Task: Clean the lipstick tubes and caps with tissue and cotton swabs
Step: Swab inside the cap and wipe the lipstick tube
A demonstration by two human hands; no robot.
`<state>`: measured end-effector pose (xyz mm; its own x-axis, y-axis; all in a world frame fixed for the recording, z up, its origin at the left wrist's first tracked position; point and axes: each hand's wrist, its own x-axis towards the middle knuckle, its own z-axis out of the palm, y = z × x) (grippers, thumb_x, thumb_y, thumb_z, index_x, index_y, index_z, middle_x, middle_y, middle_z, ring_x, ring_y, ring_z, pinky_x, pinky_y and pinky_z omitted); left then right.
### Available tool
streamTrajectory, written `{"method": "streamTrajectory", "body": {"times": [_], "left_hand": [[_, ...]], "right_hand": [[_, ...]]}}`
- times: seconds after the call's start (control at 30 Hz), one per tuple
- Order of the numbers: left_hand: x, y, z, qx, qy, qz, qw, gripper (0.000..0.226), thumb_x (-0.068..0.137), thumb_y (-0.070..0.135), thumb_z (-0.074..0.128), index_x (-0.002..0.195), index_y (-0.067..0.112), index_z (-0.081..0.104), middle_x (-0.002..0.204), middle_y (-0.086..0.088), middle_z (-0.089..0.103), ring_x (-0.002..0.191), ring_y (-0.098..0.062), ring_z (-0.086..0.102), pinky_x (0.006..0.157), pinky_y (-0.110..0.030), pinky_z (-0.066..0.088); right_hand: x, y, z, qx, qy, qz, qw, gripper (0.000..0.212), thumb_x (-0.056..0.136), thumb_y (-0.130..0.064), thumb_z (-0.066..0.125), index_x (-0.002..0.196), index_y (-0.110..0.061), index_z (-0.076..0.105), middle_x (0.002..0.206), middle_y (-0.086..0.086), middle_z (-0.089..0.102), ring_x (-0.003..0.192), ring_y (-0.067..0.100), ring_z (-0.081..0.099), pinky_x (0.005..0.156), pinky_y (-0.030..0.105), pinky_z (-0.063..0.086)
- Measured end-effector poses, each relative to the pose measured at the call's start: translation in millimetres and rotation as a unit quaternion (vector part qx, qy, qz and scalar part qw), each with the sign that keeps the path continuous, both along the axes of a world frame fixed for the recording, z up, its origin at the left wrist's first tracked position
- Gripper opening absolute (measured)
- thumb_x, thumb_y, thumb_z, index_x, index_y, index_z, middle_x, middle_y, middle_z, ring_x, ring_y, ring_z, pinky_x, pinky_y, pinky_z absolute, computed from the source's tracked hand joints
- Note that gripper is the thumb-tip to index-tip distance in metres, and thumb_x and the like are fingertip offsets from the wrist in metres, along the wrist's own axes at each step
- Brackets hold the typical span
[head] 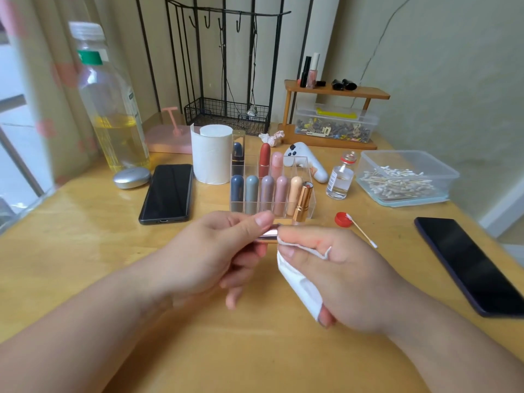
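Observation:
My left hand (218, 256) pinches a shiny rose-gold lipstick cap (268, 233) above the table's middle. My right hand (337, 276) holds a folded white tissue (297, 282), with its edge against the cap's right end. A red smear shows on one right finger. Behind the hands, a gold lipstick tube (302, 204) stands uncapped and tilted at the clear organizer (309, 207), which holds several pastel lipsticks. A used cotton swab (361, 231) lies beside a red bottle cap (341, 218).
A tissue roll (211, 157), a black phone (167, 192), a silver case (131, 177) and a large bottle (113, 109) stand at the left. At the right are a small glass bottle (340, 177), a tub of cotton swabs (405, 177) and another phone (470, 265).

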<state>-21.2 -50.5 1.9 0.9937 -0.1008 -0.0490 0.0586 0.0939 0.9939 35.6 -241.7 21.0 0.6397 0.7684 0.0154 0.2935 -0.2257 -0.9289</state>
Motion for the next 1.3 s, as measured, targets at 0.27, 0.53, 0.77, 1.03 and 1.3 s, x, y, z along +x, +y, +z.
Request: {"method": "streamTrajectory", "body": {"times": [0.27, 0.53, 0.77, 1.03, 1.3], "left_hand": [[0, 16, -5, 0.408, -0.38, 0.103, 0.824, 0.027, 0.096, 0.036, 0.059, 0.102, 0.01, 0.059, 0.09, 0.003, 0.064, 0.082, -0.02, 0.063, 0.071, -0.03, 0.051], [1, 17, -2, 0.239, -0.161, 0.007, 0.957, 0.037, 0.094, 0.048, 0.057, 0.083, 0.015, 0.066, 0.075, -0.008, 0.064, 0.071, -0.025, 0.058, 0.069, -0.036, 0.048], [-1, 24, 3, 0.248, -0.074, -0.107, 0.96, 0.029, 0.096, 0.037, 0.058, 0.085, 0.011, 0.067, 0.075, -0.002, 0.068, 0.07, -0.014, 0.059, 0.069, -0.03, 0.051], [0, 18, -4, 0.366, -0.197, -0.027, 0.909, 0.019, 0.081, 0.036, 0.082, 0.093, 0.023, 0.078, 0.08, 0.008, 0.074, 0.068, -0.006, 0.062, 0.069, -0.032, 0.054], [11, 32, -10, 0.317, -0.14, 0.113, 0.931, 0.032, 0.08, 0.04, 0.075, 0.097, 0.019, 0.056, 0.09, 0.008, 0.078, 0.089, -0.011, 0.073, 0.089, -0.041, 0.055]], "right_hand": [[13, -6, -3, 0.104, 0.346, 0.033, 0.932, 0.02, 0.078, -0.025, 0.078, 0.094, -0.015, 0.071, 0.102, 0.047, 0.022, 0.084, 0.04, 0.009, 0.061, 0.034, 0.026], [10, -1, -14, 0.041, 0.062, 0.032, 0.997, 0.025, 0.102, -0.027, 0.052, 0.115, -0.029, 0.073, 0.105, 0.008, 0.074, 0.092, 0.039, 0.068, 0.081, 0.049, 0.057], [3, 1, -10, -0.05, 0.025, 0.1, 0.993, 0.027, 0.107, -0.03, 0.042, 0.116, -0.032, 0.068, 0.098, 0.039, 0.055, 0.068, 0.05, 0.054, 0.052, 0.053, 0.051], [12, -3, -4, -0.033, 0.234, 0.024, 0.971, 0.009, 0.08, -0.014, 0.074, 0.087, -0.01, 0.077, 0.066, 0.013, 0.051, 0.048, 0.016, 0.042, 0.041, 0.018, 0.028], [42, -15, 2, 0.155, 0.406, -0.005, 0.9, 0.034, 0.086, -0.013, 0.064, 0.119, -0.006, 0.062, 0.114, 0.012, 0.047, 0.104, 0.027, 0.044, 0.075, 0.029, 0.037]]}}
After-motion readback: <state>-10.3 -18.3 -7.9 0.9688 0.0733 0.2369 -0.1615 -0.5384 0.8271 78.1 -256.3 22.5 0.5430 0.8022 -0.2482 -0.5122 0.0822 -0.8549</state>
